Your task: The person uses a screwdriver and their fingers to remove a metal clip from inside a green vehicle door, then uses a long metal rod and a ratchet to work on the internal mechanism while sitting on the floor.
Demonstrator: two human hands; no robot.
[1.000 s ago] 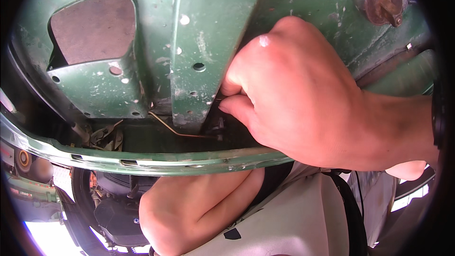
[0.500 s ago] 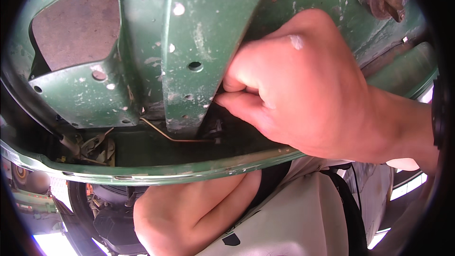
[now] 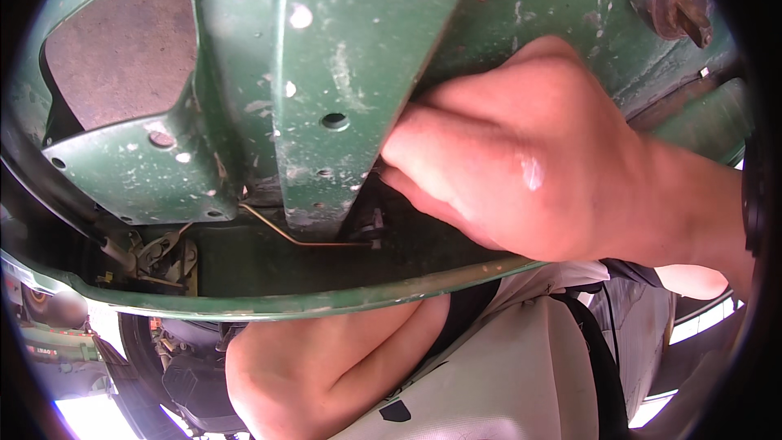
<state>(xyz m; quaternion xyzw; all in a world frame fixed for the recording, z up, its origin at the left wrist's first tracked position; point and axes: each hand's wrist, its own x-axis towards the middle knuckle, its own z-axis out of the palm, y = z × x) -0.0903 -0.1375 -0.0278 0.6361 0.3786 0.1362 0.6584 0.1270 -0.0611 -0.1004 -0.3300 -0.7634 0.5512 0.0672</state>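
So the green metal rib (image 3: pixel 358 57) runs down from the top middle of the frame to just below center, and the right hand (image 3: pixel 521 151) is right up against its right-hand edge. Fingers are curled in tight with the back of the hand facing the camera, but the tips go out of sight by that edge, so I can't tell if they're pinching something or just pressing in there. There's a whitish smear (image 3: pixel 532 172) on the back of the hand, and a dark wristband (image 3: pixel 751 204) at the far right of the frame. The rib is pretty scuffed, with pale specks all over and a round hole (image 3: pixel 335 121) left of the knuckles. Just under its lower end, a thin bent coppery rod (image 3: pixel 281 232) runs to a small fitting (image 3: pixel 376 226) below the hand. Over at lower left there's a metal mechanism (image 3: pixel 169 259), and at upper left a big rounded cutout (image 3: pixel 122 49). Upper right has a round fixture with a rusty tab (image 3: pixel 691 20). A curved green lip (image 3: pixel 301 307) sweeps across below all that, with a bent bare leg (image 3: pixel 318 367) and pale fabric (image 3: pixel 497 367) at the bottom.
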